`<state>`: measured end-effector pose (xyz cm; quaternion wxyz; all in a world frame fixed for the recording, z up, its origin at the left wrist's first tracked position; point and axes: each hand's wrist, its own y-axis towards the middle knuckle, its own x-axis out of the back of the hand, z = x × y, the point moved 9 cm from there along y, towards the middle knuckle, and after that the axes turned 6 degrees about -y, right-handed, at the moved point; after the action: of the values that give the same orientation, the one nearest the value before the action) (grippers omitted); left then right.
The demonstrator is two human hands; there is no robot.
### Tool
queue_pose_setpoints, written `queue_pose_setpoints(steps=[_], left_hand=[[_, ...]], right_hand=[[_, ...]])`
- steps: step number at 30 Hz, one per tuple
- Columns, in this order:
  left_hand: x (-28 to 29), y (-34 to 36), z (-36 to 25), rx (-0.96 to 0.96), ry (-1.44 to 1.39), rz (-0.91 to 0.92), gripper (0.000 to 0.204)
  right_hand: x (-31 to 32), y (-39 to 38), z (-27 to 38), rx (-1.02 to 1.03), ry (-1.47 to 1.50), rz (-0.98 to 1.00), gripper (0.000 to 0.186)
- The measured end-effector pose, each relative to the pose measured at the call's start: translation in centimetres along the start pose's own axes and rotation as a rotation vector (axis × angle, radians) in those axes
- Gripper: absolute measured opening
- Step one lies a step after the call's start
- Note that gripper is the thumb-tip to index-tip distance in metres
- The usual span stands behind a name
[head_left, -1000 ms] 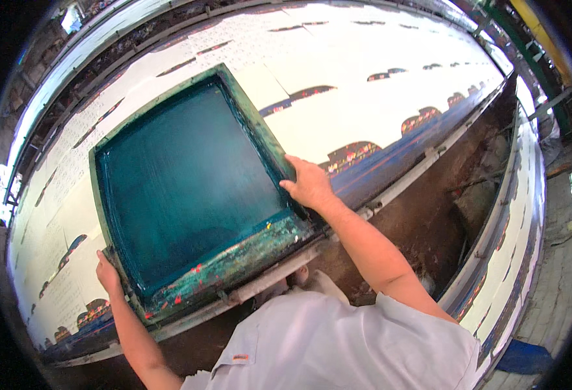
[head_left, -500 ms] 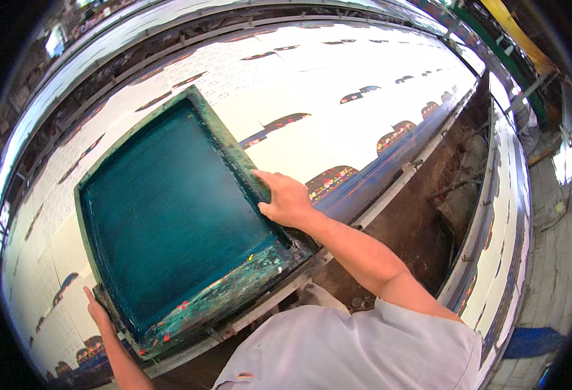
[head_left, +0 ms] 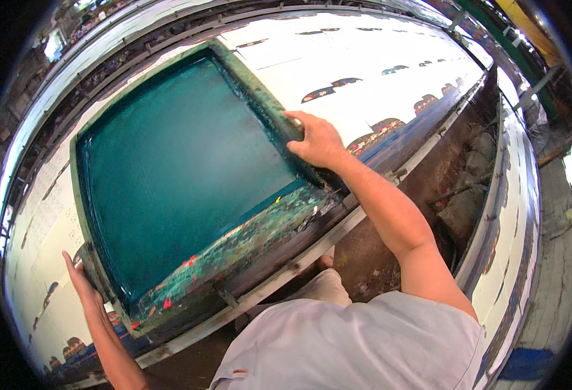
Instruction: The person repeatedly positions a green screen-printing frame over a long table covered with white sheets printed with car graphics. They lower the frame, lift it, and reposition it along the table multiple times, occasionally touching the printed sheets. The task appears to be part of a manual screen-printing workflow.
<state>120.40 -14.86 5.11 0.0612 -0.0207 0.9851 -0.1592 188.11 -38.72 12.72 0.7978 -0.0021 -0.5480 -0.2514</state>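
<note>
One framed green screen [head_left: 185, 179] | right hand [head_left: 318, 140] pinching its right edge | left hand [head_left: 84, 286] spread, alongside

The printing-screen mesh [head_left: 182, 169] is coloured deep teal, and its mottled dull-green frame [head_left: 240, 250] is splashed with red, yellow and white. The white-to-cream table covering [head_left: 403, 49] is patterned with dark rounded motifs [head_left: 383, 130], speckled red and yellow, and edged with blue. Pale grey is shown by the shirt [head_left: 351, 344], beige by the trousers [head_left: 325, 288], brown by the ground [head_left: 377, 260].
</note>
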Motion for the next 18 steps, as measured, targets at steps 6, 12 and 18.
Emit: queue_pose_setpoints(steps=[6,12,18], left_hand=[[-16.6,-3.4,5.9,0.027,0.027,-0.013,0.096],[-32.5,-7.6,11.2,-0.003,0.014,-0.028,0.095],[-42.6,-11.9,13.4,-0.059,0.028,-0.033,0.086]], right_hand=[[3.5,3.5,-20.2,-0.091,0.048,-0.047,0.076],[7.5,4.8,-36.3,-0.289,0.024,0.070,0.081],[9.6,4.6,-46.8,-0.339,0.033,0.005,0.087]])
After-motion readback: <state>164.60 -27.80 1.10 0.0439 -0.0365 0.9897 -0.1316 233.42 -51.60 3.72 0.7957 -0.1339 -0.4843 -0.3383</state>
